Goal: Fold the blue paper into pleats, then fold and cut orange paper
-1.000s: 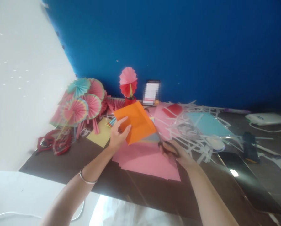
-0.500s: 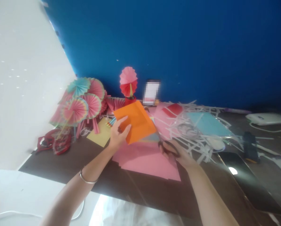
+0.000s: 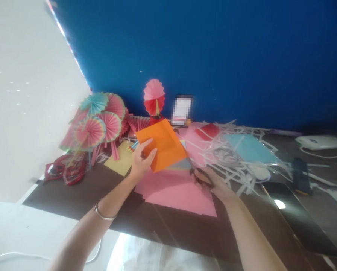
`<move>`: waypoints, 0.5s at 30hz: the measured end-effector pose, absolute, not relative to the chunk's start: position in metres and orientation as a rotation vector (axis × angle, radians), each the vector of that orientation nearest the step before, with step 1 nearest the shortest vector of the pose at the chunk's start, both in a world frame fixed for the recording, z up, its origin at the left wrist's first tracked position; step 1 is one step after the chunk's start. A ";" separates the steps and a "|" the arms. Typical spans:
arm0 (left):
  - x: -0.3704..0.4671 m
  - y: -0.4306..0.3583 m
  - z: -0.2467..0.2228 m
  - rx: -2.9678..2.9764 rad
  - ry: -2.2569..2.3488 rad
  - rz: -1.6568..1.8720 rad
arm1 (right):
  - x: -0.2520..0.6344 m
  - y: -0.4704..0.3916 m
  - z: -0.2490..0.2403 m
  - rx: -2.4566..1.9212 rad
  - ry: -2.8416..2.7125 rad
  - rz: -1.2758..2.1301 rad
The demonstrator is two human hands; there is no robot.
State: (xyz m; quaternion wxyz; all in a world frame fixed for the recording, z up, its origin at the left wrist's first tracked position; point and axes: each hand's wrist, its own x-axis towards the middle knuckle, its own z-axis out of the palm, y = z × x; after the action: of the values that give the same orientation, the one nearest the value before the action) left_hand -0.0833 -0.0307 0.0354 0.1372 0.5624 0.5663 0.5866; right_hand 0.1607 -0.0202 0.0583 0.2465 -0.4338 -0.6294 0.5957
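My left hand [image 3: 142, 160] grips the left edge of an orange sheet of paper [image 3: 165, 146], thumb and fingers closed on it. The sheet is held tilted above the table. In my right hand [image 3: 212, 184] is a pair of scissors [image 3: 201, 176] with dark handles, my fingers through the loops. The blades point up and left to the right corner of the orange paper; I cannot tell whether they touch it. Beneath both hands lie several pink sheets [image 3: 176, 195], with a grey-blue piece [image 3: 182, 164] partly hidden under the orange one.
Pleated paper fans [image 3: 96, 124] crowd the left, beside a red bundle [image 3: 67, 171] and a yellow sheet [image 3: 119, 160]. A pink-and-red fan [image 3: 154, 98] stands by the blue wall. White paper strips [image 3: 242, 173], a light-blue packet [image 3: 250, 148] and a dark glossy panel [image 3: 298, 218] lie right.
The orange paper has shifted up very slightly. Both hands keep their holds, and the scissors stay at nearly the same spot.
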 end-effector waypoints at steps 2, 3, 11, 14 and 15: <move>-0.084 -0.030 0.035 1.623 1.633 1.702 | 0.160 -0.022 0.060 -1.191 -1.721 1.617; -0.084 -0.030 0.035 1.621 1.628 1.706 | 0.159 -0.022 0.061 -1.193 -1.723 1.624; -0.084 -0.029 0.034 1.615 1.621 1.720 | 0.159 -0.019 0.059 -1.190 -1.741 1.619; -0.085 -0.028 0.033 1.621 1.610 1.729 | 0.160 -0.018 0.057 -1.184 -1.749 1.626; -0.085 -0.028 0.033 1.624 1.608 1.730 | 0.160 -0.018 0.056 -1.182 -1.751 1.628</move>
State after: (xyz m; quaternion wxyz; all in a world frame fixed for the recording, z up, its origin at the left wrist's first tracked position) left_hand -0.0850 -0.0282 0.0325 0.1372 0.5611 0.5558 0.5979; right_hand 0.1599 -0.0177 0.0560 0.2350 -0.4308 -0.6382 0.5932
